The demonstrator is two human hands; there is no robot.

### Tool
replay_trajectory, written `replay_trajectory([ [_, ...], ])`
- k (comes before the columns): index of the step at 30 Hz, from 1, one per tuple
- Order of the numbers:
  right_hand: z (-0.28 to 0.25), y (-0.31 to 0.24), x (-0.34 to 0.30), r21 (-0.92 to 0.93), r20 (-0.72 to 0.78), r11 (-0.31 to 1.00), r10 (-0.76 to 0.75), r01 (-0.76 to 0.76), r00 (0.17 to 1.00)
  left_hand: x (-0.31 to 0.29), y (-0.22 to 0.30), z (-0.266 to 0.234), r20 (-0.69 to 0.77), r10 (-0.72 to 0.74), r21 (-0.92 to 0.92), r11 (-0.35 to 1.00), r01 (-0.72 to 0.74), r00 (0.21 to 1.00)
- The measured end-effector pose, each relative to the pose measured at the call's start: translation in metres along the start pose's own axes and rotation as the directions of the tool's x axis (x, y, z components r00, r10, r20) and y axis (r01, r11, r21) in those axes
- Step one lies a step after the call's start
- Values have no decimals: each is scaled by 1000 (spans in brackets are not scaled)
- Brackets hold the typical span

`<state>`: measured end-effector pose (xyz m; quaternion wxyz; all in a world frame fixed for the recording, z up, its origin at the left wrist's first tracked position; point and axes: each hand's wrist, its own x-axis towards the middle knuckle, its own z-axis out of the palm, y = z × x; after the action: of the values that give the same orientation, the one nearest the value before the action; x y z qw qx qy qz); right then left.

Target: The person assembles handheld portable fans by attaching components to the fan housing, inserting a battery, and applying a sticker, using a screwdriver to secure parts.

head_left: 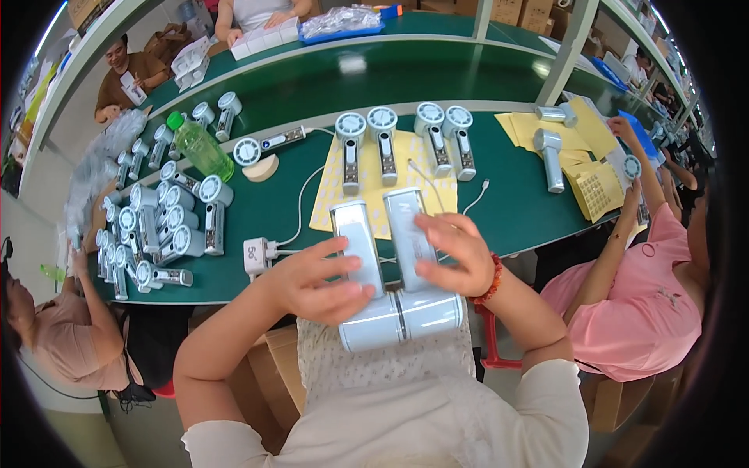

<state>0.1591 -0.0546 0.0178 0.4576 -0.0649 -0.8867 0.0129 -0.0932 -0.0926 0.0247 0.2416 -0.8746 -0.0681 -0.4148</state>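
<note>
Two light blue handheld fans lie side by side in front of me, handles pointing away and round heads toward me, touching each other. My left hand (324,282) is on the left fan (360,248), its fingers across the handle and near the head. Gripping the right fan (404,234) by its handle is my right hand (459,251), with a red beaded bracelet at the wrist. Beyond them, several upright-facing fans (382,148) with visible circuit boards lie in a row on a yellow sticker sheet (324,204).
Several fans (168,218) crowd the green table's left side, near a green bottle (201,147). A white charger (256,256) with cables sits at the near edge. Co-workers sit left and right; yellow sheets (597,191) lie at the right. A raised shelf edge (437,47) runs behind.
</note>
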Motion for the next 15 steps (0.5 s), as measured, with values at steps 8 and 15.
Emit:
replay_trajectory([
  [8, 23, -13, -8, -239, -248, 899, -421, 366, 873, -2, 28, 3, -172, 127, 78, 990, -116, 977],
  [15, 28, -22, -8, -257, -291, 885, -454, 388, 842, -7, 40, 0, -227, 145, 139, 984, -115, 963],
])
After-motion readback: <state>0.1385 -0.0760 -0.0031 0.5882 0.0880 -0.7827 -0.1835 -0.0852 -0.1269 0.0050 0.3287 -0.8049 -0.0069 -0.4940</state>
